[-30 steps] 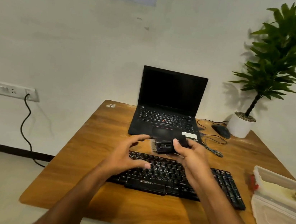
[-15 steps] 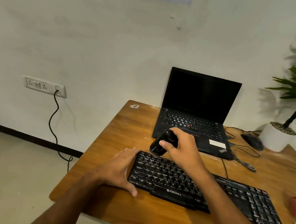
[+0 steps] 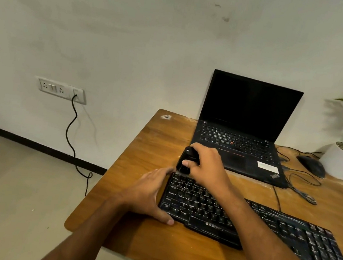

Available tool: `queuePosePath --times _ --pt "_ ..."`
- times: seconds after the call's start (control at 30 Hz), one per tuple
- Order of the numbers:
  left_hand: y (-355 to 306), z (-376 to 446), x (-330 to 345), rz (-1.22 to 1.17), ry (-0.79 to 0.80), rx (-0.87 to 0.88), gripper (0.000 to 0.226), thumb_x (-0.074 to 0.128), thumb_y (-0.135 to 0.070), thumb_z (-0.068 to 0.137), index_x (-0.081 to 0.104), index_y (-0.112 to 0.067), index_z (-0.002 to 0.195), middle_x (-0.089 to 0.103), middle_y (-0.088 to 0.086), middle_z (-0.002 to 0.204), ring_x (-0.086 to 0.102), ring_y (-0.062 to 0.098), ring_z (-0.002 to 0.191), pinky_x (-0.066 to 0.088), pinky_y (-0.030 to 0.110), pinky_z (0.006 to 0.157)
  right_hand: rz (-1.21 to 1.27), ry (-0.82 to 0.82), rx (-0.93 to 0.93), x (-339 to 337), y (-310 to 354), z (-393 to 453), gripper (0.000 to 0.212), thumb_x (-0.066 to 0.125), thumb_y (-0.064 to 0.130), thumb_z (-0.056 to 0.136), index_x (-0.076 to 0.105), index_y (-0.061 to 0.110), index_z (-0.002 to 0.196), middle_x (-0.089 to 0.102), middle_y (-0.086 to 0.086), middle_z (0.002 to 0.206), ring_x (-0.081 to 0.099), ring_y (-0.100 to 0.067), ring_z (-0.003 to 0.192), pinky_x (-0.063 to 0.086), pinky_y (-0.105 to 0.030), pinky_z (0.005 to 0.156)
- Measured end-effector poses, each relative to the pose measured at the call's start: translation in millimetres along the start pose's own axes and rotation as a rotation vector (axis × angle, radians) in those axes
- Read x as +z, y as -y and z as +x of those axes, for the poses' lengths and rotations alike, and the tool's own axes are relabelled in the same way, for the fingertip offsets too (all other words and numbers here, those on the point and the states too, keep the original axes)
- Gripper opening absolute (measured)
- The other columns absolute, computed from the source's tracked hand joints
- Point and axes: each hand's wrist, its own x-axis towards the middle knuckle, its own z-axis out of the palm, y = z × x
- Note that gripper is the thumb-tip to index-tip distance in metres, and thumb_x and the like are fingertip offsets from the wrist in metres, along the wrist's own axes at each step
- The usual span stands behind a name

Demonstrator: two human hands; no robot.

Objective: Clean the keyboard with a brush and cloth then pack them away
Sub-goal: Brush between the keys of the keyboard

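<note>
Right hand: the right hand (image 3: pixel 207 167) is gripping the black brush (image 3: pixel 185 160), fingers curled round it, bristles now touching the far left corner of the keyboard (image 3: pixel 262 231); a second ago it was holding the brush in the air.
Left hand: the left hand (image 3: pixel 149 194) is now lying flat against the keyboard's left end, fingers straight, bracing it.
Meaning: brushing is likely just starting; cloth not in view.
Writing: "ZEBRONICS" is showing below the spacebar; "ThinkPad" on the laptop (image 3: pixel 245 126) behind.

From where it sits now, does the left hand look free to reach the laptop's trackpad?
Probably not directly: the right hand, gripping the brush, sits between the left hand and the trackpad.
</note>
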Motion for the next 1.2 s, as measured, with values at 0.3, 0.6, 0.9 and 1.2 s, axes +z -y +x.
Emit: queuePosePath --times 0.3,0.6,0.9,1.2 --pt "-4.5 -0.6 0.1 -0.005 -0.016 -0.004 0.138 0.097 -0.055 0.058 0.010 -0.031 0.163 0.027 -0.011 0.164 0.024 0.012 0.148 0.024 0.037 0.125 -0.015 0.051 0.024 -3.3 -3.3 -0.5 0.028 0.079 0.022 0.084 0.067 0.020 0.109 0.067 0.003 0.099 0.062 -0.017 0.096 0.050 -0.031 0.082" --pt "-7.5 3.2 2.7 0.055 -0.051 0.048 0.130 0.095 -0.062 0.056 0.020 -0.034 0.159 0.036 -0.014 0.156 0.028 0.000 0.136 0.018 0.033 0.124 -0.095 0.106 0.031 -8.0 -1.6 -6.8 0.022 0.079 0.024 0.085 0.065 0.018 0.101 0.064 0.003 0.094 0.059 -0.018 0.091 0.043 -0.029 0.074" --pt "-7.1 5.2 3.1 0.065 -0.081 0.042 0.126 0.097 -0.057 0.056 0.024 -0.029 0.155 0.035 -0.022 0.142 0.027 -0.003 0.127 0.020 0.025 0.118 -0.077 0.074 -0.068 2.7 16.7 -17.1 0.020 0.080 0.024 0.082 0.065 0.022 0.094 0.067 0.002 0.087 0.062 -0.018 0.086 0.054 -0.037 0.073" --pt "-2.5 8.0 5.1 0.060 -0.068 0.027 0.130 0.095 -0.065 0.050 0.025 -0.033 0.154 0.039 -0.019 0.149 0.034 0.003 0.136 0.023 0.032 0.122 -0.071 0.087 -0.053 -2.6 12.3 -17.2 0.019 0.079 0.024 0.081 0.061 0.024 0.084 0.064 0.005 0.081 0.060 -0.016 0.082 0.050 -0.032 0.067"
